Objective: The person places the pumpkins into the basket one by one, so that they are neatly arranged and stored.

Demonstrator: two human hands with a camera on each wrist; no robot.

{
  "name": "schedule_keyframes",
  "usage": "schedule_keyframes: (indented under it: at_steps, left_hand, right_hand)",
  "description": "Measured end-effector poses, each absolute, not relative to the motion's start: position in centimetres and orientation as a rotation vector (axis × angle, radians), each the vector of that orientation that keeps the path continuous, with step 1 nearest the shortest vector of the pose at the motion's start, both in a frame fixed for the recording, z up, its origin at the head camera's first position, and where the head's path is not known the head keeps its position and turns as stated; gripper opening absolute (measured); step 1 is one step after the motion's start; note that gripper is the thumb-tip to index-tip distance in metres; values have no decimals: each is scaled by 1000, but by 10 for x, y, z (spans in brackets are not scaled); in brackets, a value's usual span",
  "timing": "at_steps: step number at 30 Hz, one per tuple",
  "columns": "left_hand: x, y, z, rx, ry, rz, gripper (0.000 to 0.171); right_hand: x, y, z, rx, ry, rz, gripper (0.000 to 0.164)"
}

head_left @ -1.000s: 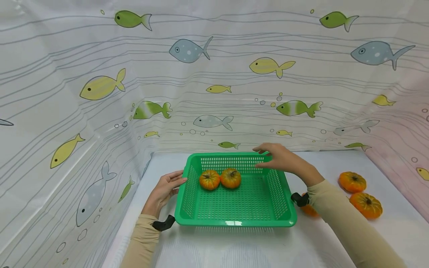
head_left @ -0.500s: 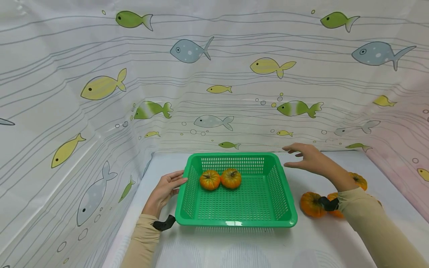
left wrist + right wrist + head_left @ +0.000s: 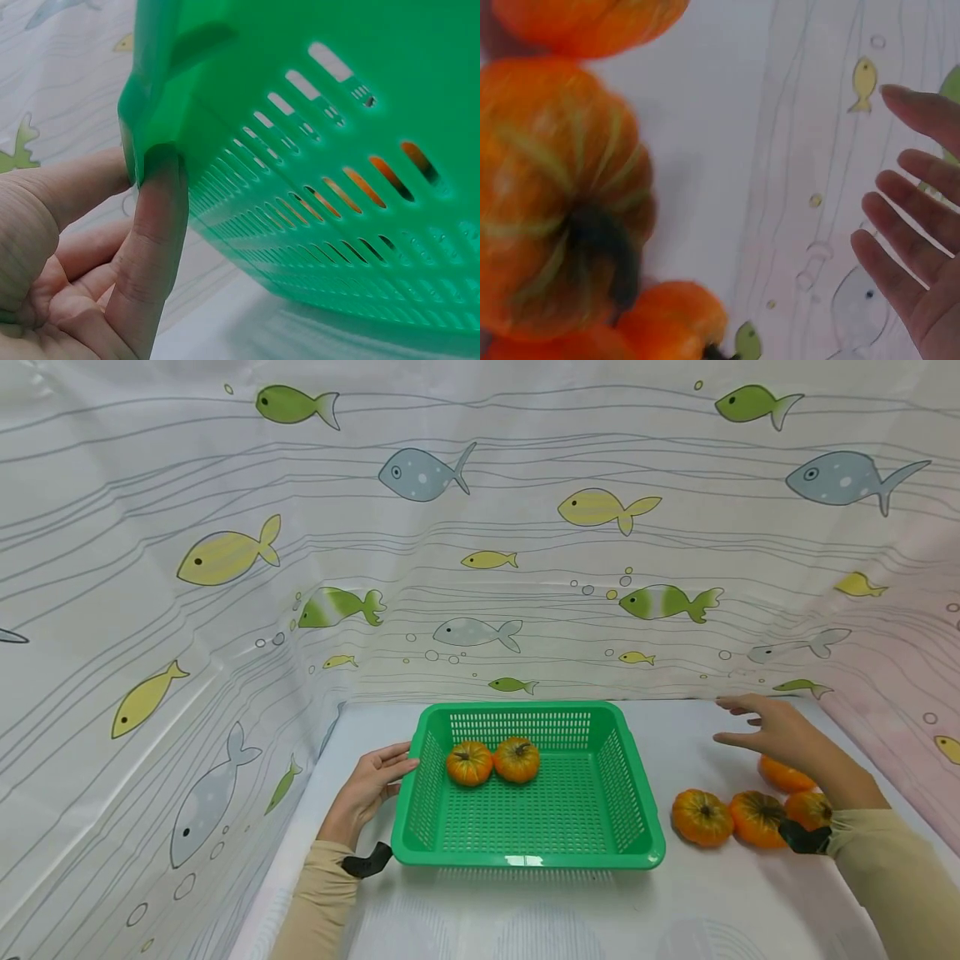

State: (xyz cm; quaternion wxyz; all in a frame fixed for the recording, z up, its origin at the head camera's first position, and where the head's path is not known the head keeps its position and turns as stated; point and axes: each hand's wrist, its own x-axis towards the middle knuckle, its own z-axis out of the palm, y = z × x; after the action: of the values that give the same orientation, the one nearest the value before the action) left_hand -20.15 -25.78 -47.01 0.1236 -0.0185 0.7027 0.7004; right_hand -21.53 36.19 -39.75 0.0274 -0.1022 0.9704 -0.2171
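Left wrist alone shows fingers under basket rim

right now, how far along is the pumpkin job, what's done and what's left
Apparently done: two pumpkins sit in the green basket. In hand: the left hand grips the basket; the right hand holds nothing, near four loose pumpkins. Probably left: those four, all lying outside the basket on its right.

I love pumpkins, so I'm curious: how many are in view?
6. Two pumpkins sit in the green basket; four pumpkins lie on the table to its right. The right arm partly blocks some, so another could be hidden.
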Motion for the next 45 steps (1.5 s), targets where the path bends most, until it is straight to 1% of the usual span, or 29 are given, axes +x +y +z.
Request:
schedule_keyframes:
  at_steps: [3, 9, 17, 27, 40, 45]
  left_hand:
    - [-202, -257, -471, -51, 2043, 2047, 61]
    - [-202, -256, -470, -48, 2048, 2043, 61]
    - [-203, -257, -471, -37, 2058, 2032, 62]
    - [-204, -259, -473, -57, 2047, 2051, 61]
    - [-202, -259, -474, -4, 2017, 2074, 61]
    - [-202, -258, -474, -24, 2013, 2079, 60]
  right_hand:
    - [-212, 385, -405, -256, 3012, -631, 84]
    - [-204, 426, -421, -103, 3002, -592, 84]
    - [-195, 456, -441, 16, 2966, -599, 88]
    - [-192, 467, -455, 63, 2936, -601, 97]
    - [-190, 468, -463, -5, 2910, -626, 90]
    - [-189, 470, -468, -18, 2918, -623, 89]
